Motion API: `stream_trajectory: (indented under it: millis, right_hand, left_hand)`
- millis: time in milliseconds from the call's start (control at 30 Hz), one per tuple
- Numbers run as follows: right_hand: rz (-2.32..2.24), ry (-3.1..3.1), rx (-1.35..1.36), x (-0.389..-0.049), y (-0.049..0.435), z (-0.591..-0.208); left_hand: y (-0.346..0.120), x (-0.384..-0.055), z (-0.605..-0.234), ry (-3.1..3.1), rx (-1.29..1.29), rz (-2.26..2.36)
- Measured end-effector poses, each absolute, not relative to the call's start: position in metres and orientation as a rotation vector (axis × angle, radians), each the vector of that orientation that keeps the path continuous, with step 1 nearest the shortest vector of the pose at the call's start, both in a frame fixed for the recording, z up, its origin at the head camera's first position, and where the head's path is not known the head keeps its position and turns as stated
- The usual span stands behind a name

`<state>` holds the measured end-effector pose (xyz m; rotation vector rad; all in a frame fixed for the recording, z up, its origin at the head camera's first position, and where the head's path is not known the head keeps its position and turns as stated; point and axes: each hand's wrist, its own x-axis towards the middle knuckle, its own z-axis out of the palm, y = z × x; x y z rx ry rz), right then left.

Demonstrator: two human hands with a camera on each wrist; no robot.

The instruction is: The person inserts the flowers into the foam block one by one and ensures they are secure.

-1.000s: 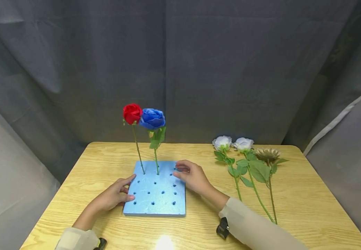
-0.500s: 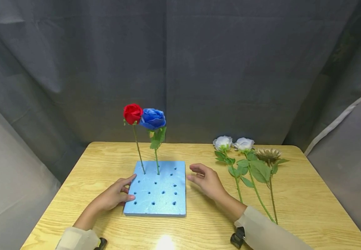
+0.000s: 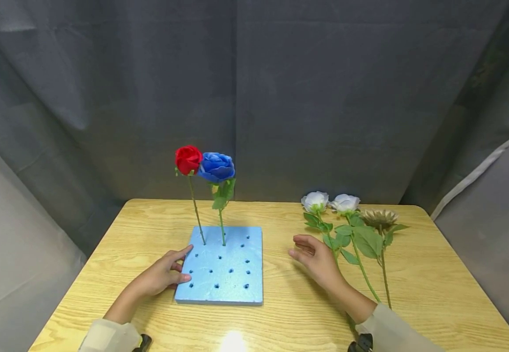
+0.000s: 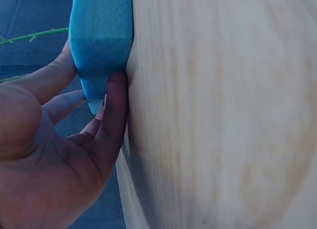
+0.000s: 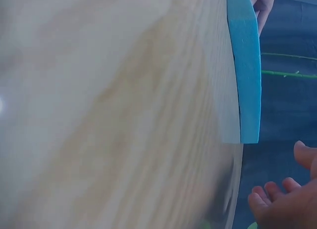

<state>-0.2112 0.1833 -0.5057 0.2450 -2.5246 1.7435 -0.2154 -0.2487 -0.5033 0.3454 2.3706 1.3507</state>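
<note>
Wooden table [image 3: 280, 313], blue board [image 3: 221, 266], three flowers [image 3: 367, 243]

Head view is facing forward and down, wrist views are skimming the bench [image 3: 276, 283] closely — sharing the blue board [image 3: 232, 256].

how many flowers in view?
5: red flower and blue flower standing in the blue board; left white flower, right white flower and brown flower lying on the table.
</note>
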Motion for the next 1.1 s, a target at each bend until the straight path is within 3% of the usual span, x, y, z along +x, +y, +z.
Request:
stream_trajectory:
  millis: [1100]
  right_hand:
    - [1.652, -2.624, -0.068, -0.171, 0.254, -0.497]
  left_hand:
    - [-0.249, -0.215, -0.502, 2.382, 0.345, 1.342]
